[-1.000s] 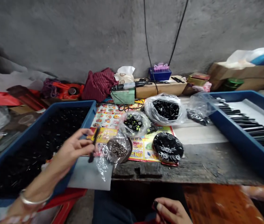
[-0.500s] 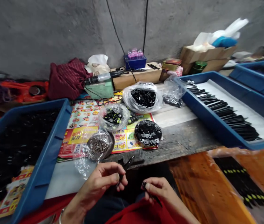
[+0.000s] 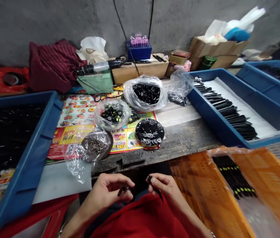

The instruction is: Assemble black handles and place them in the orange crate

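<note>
My left hand (image 3: pixel 111 189) is closed, its fingers curled round a small black part (image 3: pixel 123 190) whose kind I cannot make out. To its right, my right hand (image 3: pixel 164 186) pinches a slim black pointed piece (image 3: pixel 158 191) that slants down over the red clothing. The hands are apart, just in front of the worn bench edge. Beyond them lie a dish of small metal rivets (image 3: pixel 96 147), a round container heaped with black discs (image 3: pixel 150 133), and an open plastic bag of black and yellow-green parts (image 3: pixel 112 115).
Behind stands a larger bag of black pieces (image 3: pixel 146 93). Blue trays flank the bench: one at left (image 3: pixel 34 172) with dark parts, one at right (image 3: pixel 219 122) with rows of slim black pieces. An orange crate (image 3: pixel 194 188) is at lower right. An electric screwdriver (image 3: pixel 97 67) lies behind.
My view has shifted, so the bench things sit farther left and higher. The long dark piece by my left fingers has tilted out of its earlier pose. Both hands still hold their pieces.
</note>
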Motion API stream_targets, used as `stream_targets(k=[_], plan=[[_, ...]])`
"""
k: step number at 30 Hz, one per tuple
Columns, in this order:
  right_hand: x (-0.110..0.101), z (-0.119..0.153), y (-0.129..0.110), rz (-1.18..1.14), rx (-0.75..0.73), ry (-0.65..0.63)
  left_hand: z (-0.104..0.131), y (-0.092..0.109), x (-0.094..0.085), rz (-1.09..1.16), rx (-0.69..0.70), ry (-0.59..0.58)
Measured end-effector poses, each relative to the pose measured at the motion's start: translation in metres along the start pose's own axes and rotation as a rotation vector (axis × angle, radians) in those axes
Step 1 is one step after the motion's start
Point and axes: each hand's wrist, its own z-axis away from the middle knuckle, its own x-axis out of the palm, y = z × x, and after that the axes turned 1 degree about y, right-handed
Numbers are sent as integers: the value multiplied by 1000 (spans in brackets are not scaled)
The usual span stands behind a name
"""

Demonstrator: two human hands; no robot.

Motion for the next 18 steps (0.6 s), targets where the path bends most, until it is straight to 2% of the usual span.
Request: stream_targets(k=[4,6,8,12,18], plan=[[0,0,1,-9,-15,22,-5,-11,10,-362,146,93],[1,-1,1,-17,-29,51,-8,-14,15,-453,204,137],[2,0,1,-24,-38,75,-11,-17,19,-462,177,149],[4,0,1,-50,-46,89,-14,-25,26,-429,26,153],[9,1,3,-55,-68,91,-16,-35,35,-408,26,175]])
